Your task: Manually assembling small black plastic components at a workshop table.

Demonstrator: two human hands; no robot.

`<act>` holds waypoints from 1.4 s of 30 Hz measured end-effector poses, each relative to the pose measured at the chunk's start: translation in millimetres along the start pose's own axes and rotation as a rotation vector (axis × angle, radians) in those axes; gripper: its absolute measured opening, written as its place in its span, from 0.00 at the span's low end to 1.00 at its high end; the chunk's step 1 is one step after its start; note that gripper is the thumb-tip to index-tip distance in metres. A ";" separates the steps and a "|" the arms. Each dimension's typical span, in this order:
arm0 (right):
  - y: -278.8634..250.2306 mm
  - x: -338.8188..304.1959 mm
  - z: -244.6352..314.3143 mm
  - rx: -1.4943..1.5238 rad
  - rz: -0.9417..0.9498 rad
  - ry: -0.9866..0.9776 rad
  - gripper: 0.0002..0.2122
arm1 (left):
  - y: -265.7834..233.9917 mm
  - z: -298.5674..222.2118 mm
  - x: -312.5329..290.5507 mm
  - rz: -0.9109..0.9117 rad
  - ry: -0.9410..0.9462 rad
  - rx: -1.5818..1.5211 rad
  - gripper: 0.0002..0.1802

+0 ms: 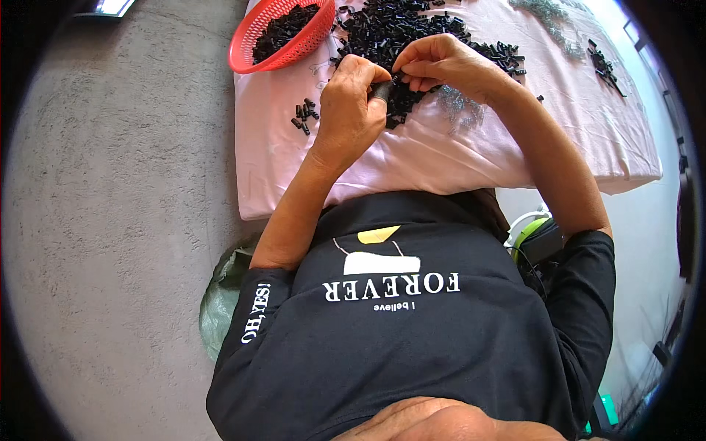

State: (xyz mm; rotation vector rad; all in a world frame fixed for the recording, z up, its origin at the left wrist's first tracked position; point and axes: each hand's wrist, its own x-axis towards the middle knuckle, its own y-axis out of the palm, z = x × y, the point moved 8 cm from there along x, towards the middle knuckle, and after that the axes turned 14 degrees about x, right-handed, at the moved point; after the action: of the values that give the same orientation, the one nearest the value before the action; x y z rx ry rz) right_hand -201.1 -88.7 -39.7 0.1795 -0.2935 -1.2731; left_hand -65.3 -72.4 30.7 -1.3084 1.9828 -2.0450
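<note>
Over the near edge of a big pile of small black tube-like pieces, my two hands meet with fingers closed. My left hand is pinched at the fingertips, and a black wrap covers part of its thumb. My right hand pinches close beside it. Between the fingertips is a small black piece, mostly hidden by the fingers. Under my right wrist lies a scatter of tiny silvery bits, too fine to name. Left of my left hand sits a small group of black pieces.
A red plastic basket with more black pieces stands at the table's far left. Silvery bits and a row of black pieces lie far right. Pink cloth covers the table. A greenish plastic bag rests below, at left.
</note>
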 end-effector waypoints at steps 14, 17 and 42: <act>9.6 -3.5 -2.2 0.055 0.035 0.083 0.07 | -0.2 1.6 -0.5 -0.020 -0.015 -0.037 0.15; 8.5 -3.9 -3.4 0.079 0.056 0.079 0.07 | -2.0 1.4 -0.7 0.002 -0.049 -0.063 0.14; 9.1 -4.0 -1.5 0.082 0.052 0.084 0.07 | 12.7 26.5 -48.2 0.279 -0.070 0.050 0.09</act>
State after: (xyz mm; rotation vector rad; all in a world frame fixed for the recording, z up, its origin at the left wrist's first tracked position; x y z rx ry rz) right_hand -193.4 -82.3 -39.0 0.2929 -0.2764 -1.1999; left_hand -25.9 -71.0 -9.8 -1.0113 1.9428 -1.8816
